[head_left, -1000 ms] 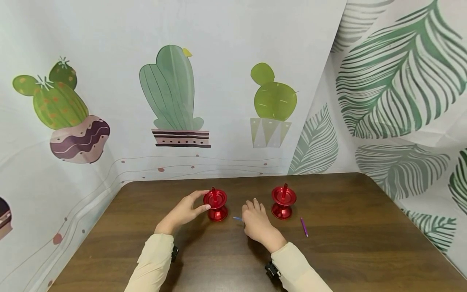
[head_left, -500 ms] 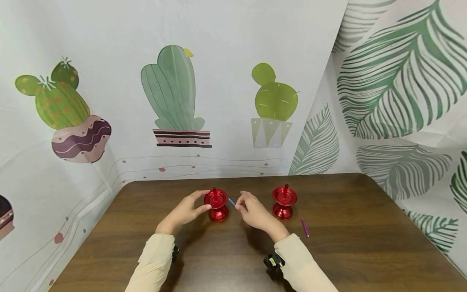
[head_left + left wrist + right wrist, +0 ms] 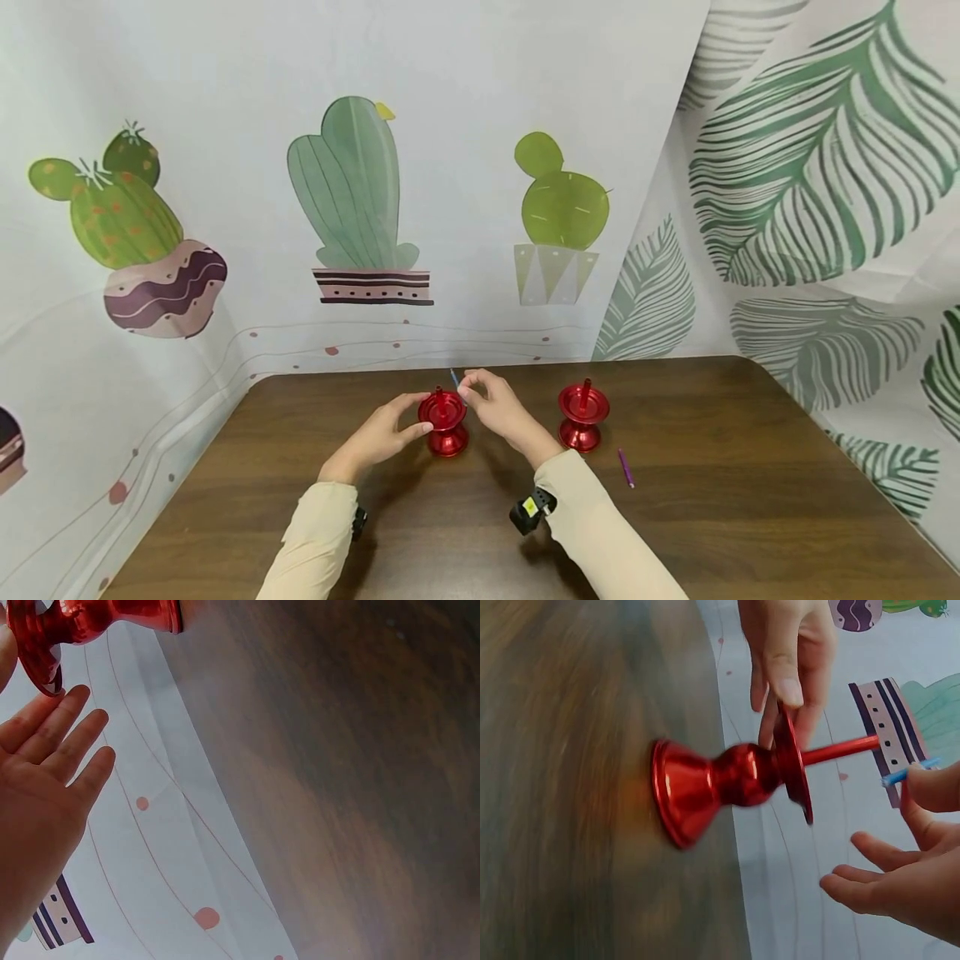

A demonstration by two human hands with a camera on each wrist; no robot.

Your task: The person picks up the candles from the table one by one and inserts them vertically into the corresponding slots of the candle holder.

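Cactus and leaf-print cloth is hanging behind a dark wooden table (image 3: 675, 517) where I am working. My left hand (image 3: 375, 435) is steadying the near red candle holder (image 3: 443, 423), thumb and fingers resting against the rim of its dish; in the left wrist view its fingers (image 3: 64, 742) are lying straight, and most of the holder is cut off at the top edge. My right hand (image 3: 498, 408) is pinching a thin blue candle (image 3: 454, 379) just above that holder's spike, with only a short tip showing past my fingertips. A second red holder (image 3: 582, 415) is standing to the right, well apart, with a purple candle (image 3: 626, 467) lying just beside it.
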